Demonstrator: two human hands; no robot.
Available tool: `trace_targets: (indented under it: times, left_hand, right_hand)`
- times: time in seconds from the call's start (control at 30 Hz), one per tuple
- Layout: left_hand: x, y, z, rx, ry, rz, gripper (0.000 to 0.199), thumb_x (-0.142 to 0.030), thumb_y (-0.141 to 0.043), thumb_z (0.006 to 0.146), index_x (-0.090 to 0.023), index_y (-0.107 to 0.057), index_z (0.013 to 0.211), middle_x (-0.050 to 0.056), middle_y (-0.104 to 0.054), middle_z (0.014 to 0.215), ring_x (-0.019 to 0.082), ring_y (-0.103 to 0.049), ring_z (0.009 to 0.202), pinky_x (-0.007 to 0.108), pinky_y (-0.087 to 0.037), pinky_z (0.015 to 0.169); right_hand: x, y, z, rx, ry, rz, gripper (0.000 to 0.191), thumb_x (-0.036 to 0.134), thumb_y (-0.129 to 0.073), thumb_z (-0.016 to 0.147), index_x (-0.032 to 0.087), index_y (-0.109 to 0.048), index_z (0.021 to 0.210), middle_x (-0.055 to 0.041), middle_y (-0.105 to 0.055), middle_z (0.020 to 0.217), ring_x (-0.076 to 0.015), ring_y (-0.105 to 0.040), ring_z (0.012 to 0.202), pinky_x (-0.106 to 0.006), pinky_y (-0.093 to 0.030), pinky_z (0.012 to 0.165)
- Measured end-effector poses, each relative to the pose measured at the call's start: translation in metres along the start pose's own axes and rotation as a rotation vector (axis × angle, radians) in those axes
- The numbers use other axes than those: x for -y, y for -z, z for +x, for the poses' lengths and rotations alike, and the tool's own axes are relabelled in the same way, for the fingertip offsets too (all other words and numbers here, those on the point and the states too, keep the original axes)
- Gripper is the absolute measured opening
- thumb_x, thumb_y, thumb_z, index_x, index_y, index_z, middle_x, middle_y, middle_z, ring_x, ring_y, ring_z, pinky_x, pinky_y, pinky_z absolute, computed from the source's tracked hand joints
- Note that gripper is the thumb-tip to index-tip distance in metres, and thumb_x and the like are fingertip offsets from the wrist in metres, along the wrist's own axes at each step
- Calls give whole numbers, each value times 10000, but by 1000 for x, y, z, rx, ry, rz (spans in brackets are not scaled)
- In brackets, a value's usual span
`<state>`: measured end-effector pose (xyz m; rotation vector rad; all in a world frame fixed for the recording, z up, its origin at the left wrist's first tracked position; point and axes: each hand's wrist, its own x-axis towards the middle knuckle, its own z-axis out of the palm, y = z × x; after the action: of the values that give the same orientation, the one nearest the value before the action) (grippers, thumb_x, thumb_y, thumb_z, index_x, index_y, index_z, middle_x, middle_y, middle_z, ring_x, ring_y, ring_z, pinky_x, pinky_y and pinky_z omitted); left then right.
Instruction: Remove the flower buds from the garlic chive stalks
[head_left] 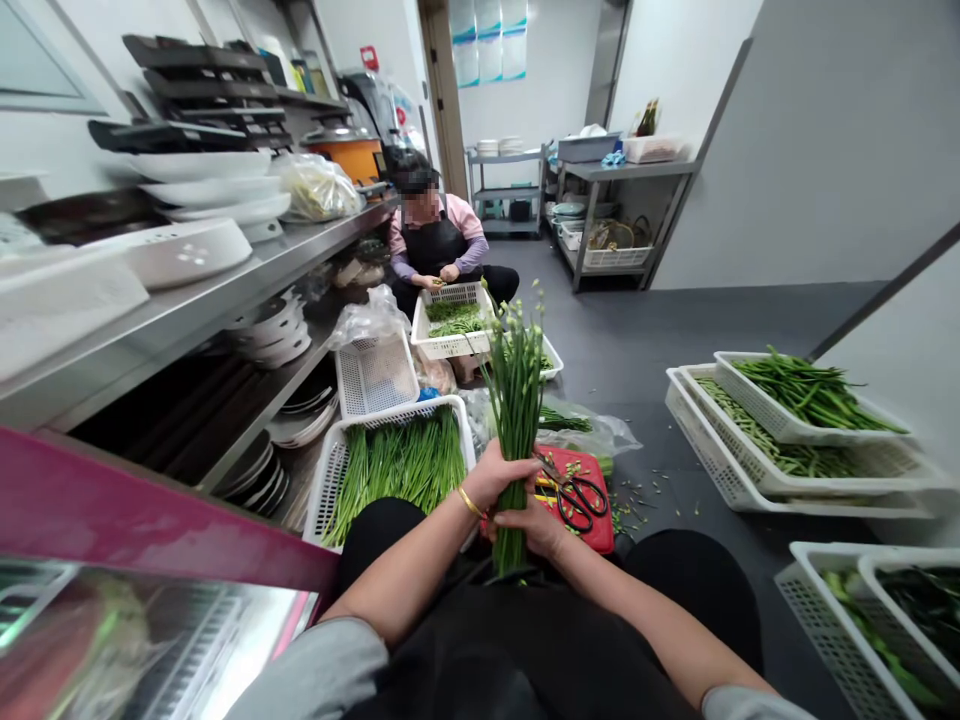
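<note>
Both of my hands are wrapped round an upright bundle of green flower stems (516, 390) with pale buds at the top. My left hand (493, 478), a gold bracelet at its wrist, grips the bundle a little higher. Just below it, my right hand (531, 525) closes round the lower stems. Black-handled scissors (579, 503) lie on a red board (596, 540) right of my hands, among cut buds. On the left a white basket (319, 485) holds many long green stems (405, 465).
A person (439, 230) in a dark apron crouches ahead, hands over a basket of green pieces (454, 347). Stacked vegetable baskets (694, 420) stand at the right, more baskets (825, 590) nearer. A steel shelf (300, 262) with dishes runs along the left.
</note>
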<state>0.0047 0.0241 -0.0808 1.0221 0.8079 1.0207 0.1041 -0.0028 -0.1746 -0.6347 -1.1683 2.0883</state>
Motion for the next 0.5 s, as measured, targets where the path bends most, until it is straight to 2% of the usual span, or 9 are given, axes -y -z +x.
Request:
trace_targets:
  times: [0.1,0.2,0.33,0.4,0.5]
  left_hand:
    - [1,5,-2,179,53,-46,557,-426,-852,538,-104,-606,919,15,-631,595,135,-582,520,253,-459,535]
    - [4,11,-3,344,67,-144,636,-439,-853,543,-109,-604,1026,31,-648,648,147,-600,557,270,-475,572]
    - [10,12,0,301,51,-197,611,-416,-834,581,-104,-598,1050,-36,-553,539,73,-459,421,223,-407,465]
    - [9,12,2,284,50,-222,586,-392,-823,590,-98,-597,1044,-59,-505,508,59,-409,394,216,-385,435]
    - [6,13,7,347,79,-269,550,-356,-784,598,-86,-593,1037,-58,-487,505,62,-386,382,216,-360,404]
  right_hand:
    - [-3,0,0,34,-26,-14,431,483,-801,557,168,-557,722,25,-558,512,-115,-514,458,-256,-424,479]
    - [-4,0,1,69,-36,-26,477,569,-766,553,180,-522,682,46,-505,470,-106,-482,424,-255,-418,456]
    - [1,-1,2,72,-49,-56,500,602,-760,523,182,-505,615,33,-492,455,-114,-475,411,-269,-410,441]
    - [4,-4,2,30,-35,-80,470,579,-762,535,180,-526,612,11,-530,489,-125,-495,440,-285,-424,464]
    - [8,-12,2,-77,11,-134,386,524,-756,586,199,-557,645,-1,-570,554,-141,-514,498,-317,-454,524]
